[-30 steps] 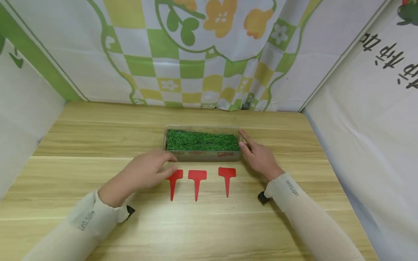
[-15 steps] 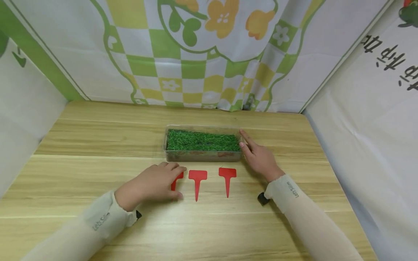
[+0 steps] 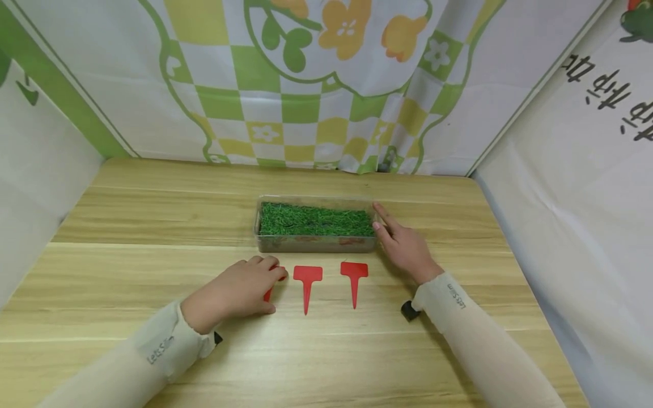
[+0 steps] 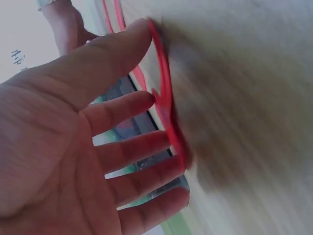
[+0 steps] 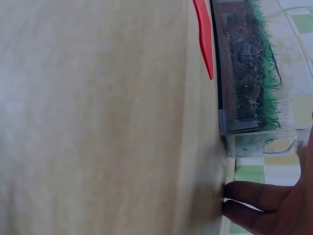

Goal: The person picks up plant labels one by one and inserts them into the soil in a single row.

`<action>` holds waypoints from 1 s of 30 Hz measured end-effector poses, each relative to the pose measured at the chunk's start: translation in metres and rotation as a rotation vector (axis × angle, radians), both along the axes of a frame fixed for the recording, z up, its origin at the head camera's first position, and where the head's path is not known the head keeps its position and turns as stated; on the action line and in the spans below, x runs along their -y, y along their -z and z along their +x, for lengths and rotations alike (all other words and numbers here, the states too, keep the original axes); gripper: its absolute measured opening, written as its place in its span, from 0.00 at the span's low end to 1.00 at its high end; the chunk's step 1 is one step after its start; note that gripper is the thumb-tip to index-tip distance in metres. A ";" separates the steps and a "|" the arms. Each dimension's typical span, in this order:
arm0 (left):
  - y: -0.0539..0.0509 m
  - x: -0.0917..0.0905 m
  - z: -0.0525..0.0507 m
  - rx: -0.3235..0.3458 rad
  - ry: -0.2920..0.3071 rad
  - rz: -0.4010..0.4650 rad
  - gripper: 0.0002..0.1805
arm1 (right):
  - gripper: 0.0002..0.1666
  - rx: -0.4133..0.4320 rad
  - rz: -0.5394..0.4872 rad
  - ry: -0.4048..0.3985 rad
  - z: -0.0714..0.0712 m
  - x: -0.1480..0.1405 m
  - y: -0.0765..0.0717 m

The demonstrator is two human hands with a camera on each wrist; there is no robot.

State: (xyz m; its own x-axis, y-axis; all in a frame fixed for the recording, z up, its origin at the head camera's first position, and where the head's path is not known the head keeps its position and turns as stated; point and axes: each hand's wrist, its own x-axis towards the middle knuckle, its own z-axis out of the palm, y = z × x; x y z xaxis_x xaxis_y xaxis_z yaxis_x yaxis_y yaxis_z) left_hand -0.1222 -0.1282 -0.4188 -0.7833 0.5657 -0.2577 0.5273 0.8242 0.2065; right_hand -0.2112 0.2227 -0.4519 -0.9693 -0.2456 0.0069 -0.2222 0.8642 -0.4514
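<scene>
The left hand [image 3: 238,288] lies over the leftmost red T-shaped tag [image 3: 267,294]; in the left wrist view its thumb and fingertips pinch the tag [image 4: 167,93] by its edges. Two more red tags, a middle one [image 3: 308,275] and a right one [image 3: 354,270], lie flat to its right. Behind them stands a clear box [image 3: 316,245] with green artificial grass [image 3: 316,220] inside. The right hand [image 3: 405,249] rests thumb and index finger against the box's right end, and in the right wrist view its other fingers [image 5: 257,205] touch the table.
The wooden table [image 3: 326,351] reaches back to a green, yellow and white patterned cloth [image 3: 316,107]. White sheets with print hang at both sides. Each sleeve has a small black object at the wrist.
The left hand has moved from the box's front left corner down over the leftmost tag, and its thumb and fingers have closed on it. The right hand stays at the box.
</scene>
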 end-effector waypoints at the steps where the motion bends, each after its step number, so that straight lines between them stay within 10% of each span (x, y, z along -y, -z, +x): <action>1: 0.000 0.000 0.000 0.004 -0.003 0.003 0.32 | 0.35 0.000 -0.005 0.000 0.000 0.000 0.000; 22: 0.004 0.003 0.000 0.090 -0.034 0.111 0.41 | 0.35 -0.002 -0.029 0.016 0.004 0.002 -0.003; 30: 0.003 0.014 0.003 0.123 0.002 0.056 0.60 | 0.36 -0.006 -0.024 0.007 0.002 0.001 -0.001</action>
State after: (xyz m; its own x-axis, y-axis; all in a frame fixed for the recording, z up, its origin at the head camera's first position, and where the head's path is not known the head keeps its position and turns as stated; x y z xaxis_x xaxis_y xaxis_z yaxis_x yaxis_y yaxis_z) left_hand -0.1191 -0.1423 -0.4218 -0.7467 0.5836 -0.3192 0.4970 0.8084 0.3155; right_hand -0.2093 0.2217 -0.4514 -0.9711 -0.2381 0.0189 -0.2188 0.8549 -0.4704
